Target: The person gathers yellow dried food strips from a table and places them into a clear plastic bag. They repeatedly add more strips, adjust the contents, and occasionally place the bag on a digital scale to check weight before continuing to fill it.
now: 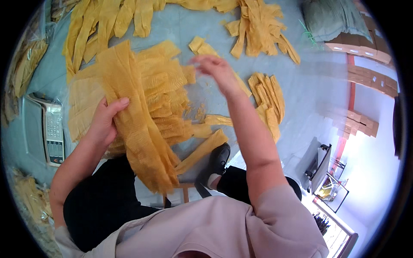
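My left hand [104, 122] is closed round a thick bundle of long, yellow-brown dried strips [133, 112], thumb across the top. The bundle slants down toward my lap. The strips look thin, wrinkled and ribbed; their exact kind I cannot make out. Behind the bundle lies a broad pile of the same strips [165, 86], stacked crosswise and partly hidden by it. My right hand [213, 71] hovers just right of this pile, above a loose strip [201, 46]. Its fingers are blurred by motion but look apart, with nothing visible in them.
A digital scale [52, 129] stands at the left. More strips hang together at the far left [107, 19] and far right [256, 30]; a small stack [267, 101] lies right. Cardboard boxes [365, 79] and a grey sack [337, 21] are beyond. My shoe [219, 157] is near.
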Tool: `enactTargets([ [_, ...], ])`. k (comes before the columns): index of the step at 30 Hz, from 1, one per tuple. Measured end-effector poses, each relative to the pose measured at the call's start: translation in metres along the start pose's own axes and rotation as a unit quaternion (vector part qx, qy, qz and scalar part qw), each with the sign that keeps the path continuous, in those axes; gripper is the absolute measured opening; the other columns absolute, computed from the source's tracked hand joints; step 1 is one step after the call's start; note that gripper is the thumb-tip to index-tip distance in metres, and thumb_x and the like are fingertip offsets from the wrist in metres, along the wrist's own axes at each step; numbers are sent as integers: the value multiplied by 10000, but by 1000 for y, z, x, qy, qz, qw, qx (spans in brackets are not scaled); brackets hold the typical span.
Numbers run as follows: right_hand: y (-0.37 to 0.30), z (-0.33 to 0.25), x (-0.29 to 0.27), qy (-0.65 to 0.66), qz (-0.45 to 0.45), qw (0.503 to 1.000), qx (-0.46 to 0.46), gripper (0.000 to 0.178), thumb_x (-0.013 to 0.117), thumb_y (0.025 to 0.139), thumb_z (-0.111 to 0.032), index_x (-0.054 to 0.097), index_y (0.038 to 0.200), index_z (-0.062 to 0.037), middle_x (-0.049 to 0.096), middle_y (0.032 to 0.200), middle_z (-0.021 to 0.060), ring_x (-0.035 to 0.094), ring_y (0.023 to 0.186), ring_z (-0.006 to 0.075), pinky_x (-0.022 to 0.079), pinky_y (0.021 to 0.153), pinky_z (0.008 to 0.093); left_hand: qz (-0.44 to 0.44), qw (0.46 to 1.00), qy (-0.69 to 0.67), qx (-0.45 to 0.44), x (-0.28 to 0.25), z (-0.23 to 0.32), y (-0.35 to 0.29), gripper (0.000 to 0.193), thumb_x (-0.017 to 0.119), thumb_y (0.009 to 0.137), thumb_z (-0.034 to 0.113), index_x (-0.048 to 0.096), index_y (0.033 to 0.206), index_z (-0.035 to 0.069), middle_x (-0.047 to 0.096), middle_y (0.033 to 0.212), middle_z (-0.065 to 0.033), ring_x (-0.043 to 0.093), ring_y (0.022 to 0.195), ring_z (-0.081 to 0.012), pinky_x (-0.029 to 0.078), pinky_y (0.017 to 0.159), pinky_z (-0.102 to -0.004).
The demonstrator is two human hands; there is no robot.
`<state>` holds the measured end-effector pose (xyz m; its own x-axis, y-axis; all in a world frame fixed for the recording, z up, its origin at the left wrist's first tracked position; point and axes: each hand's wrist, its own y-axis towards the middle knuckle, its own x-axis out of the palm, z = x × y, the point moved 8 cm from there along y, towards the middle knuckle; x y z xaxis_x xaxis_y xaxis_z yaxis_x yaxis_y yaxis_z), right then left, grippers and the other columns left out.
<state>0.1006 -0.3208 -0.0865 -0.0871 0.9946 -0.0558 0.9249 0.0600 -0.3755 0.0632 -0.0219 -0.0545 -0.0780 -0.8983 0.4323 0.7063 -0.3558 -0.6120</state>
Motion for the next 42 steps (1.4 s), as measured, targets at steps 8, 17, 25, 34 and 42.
enactTargets([
  [8,-52,150,-114,-488,129,787,353,734,786,618,-482,568,1180,-63,638,1119,105,599,1039,281,458,872,380,46,999,1,-21,-29,-10,-11,482,638,832,179,455,1255,39,581,1145,-64,560,1062,-192,450,926,-343],
  [17,-103,61,-34,323,201,919,102,171,676,784,-113,573,887,-23,564,686,37,503,525,112,391,473,245,26,987,89,129,23,71,-28,461,630,863,191,456,1268,59,561,1197,-54,551,1079,-172,444,912,-311],
  [25,-219,-158,26,423,96,899,-57,236,584,844,-80,545,1049,30,631,882,92,604,665,155,505,580,279,-26,788,427,443,175,160,-146,390,659,854,135,512,1208,67,561,1212,-114,557,1088,-193,453,894,-310],
  [34,-323,-173,105,624,30,780,16,238,547,858,-122,553,1065,-4,636,981,118,637,885,241,519,801,364,-288,664,427,542,238,74,-281,474,733,774,153,520,1190,71,553,1233,-159,546,1135,-277,430,955,-366],
  [42,-339,-157,140,652,115,745,77,211,454,929,-262,555,994,-88,616,826,23,539,570,107,419,469,259,-264,657,458,538,229,44,-291,724,737,669,516,536,1199,66,573,1191,-141,553,1105,-314,440,929,-374],
])
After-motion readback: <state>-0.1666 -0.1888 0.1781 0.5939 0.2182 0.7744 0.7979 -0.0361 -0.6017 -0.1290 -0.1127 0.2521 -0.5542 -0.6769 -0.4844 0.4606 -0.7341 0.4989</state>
